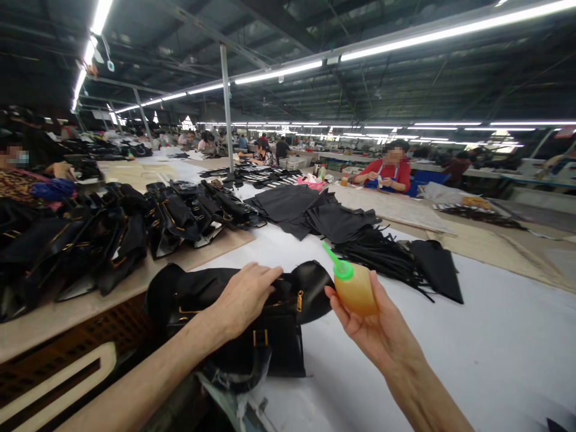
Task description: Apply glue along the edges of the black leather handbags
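Note:
A black handbag with gold zips and a gold buckle lies at the near edge of the white-covered table. My left hand rests across its top, fingers curled over the edge of the opening and thumb pointing right; the fingertips are partly hidden. To the right of the bag, my right hand is closed around a squeeze bottle with a green nozzle and amber liquid in it. The bottle is tilted, its nozzle pointing up and left, close to the bag's right end but not visibly touching it.
Several black bags are piled at the left. Black fabric pieces and a heap of black strips lie farther back on the white table surface. A person in red sits across the table; another person is at far left.

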A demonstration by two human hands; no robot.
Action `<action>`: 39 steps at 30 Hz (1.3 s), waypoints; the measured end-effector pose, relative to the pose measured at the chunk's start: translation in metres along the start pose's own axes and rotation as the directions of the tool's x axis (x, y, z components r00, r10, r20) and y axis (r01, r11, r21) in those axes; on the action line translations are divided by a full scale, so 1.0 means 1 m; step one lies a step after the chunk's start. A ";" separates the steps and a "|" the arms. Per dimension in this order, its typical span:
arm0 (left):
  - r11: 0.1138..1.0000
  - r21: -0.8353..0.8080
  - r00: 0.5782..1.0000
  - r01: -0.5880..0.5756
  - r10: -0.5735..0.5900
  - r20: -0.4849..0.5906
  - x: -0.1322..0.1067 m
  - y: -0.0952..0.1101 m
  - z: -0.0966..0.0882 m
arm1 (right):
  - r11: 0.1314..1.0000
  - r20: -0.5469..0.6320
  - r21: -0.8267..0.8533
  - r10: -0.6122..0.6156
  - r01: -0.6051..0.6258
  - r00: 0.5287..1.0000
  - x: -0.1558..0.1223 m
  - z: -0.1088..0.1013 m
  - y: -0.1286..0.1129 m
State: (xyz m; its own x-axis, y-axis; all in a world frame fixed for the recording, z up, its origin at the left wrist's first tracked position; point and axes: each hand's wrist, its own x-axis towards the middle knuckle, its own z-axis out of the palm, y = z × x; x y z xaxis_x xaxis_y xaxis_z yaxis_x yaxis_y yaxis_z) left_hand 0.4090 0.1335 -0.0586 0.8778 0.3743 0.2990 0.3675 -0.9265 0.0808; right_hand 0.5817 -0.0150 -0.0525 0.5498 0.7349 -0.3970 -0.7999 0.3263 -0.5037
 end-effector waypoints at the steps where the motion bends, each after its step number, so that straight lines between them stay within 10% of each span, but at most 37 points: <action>1: 1.000 0.002 0.999 -0.001 0.001 0.038 0.000 -0.002 0.000 | 1.000 -0.001 0.002 -0.002 0.002 1.000 0.000 0.000 0.001; 5: 0.997 0.066 0.999 -0.039 0.039 -0.013 -0.014 0.002 0.002 | 1.000 -0.022 0.018 -0.010 0.010 1.000 0.003 -0.003 0.002; 11: 0.999 -0.008 0.962 0.050 -0.046 0.268 -0.022 0.011 0.004 | 1.000 -0.030 0.002 0.016 -0.016 0.999 0.001 0.004 0.005; 18: 0.846 -0.503 0.947 0.180 -0.011 0.320 -0.020 0.012 -0.010 | 0.999 -0.015 -0.007 0.040 -0.040 0.999 -0.013 0.018 0.012; 24: 0.838 -0.315 0.859 0.445 -0.300 0.415 -0.029 0.041 -0.015 | 0.998 0.060 0.009 0.069 -0.069 0.996 -0.022 0.035 0.028; 33: 0.816 -0.098 0.819 0.570 -0.555 0.142 -0.037 0.064 0.006 | 0.975 0.191 -0.021 0.220 -0.220 0.957 -0.038 0.048 0.043; 39: 0.754 -0.320 0.800 0.573 -0.600 0.019 -0.046 0.057 0.006 | 0.972 0.185 -0.037 0.237 -0.234 0.954 -0.046 0.037 0.020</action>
State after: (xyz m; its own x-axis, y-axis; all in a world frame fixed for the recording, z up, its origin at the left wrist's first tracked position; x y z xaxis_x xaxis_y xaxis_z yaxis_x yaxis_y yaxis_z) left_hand 0.3916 0.0636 -0.0731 0.4873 0.8560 0.1726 0.6825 -0.4967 0.5362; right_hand 0.5314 -0.0204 -0.0158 0.2904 0.8884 -0.3556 -0.8970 0.1233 -0.4245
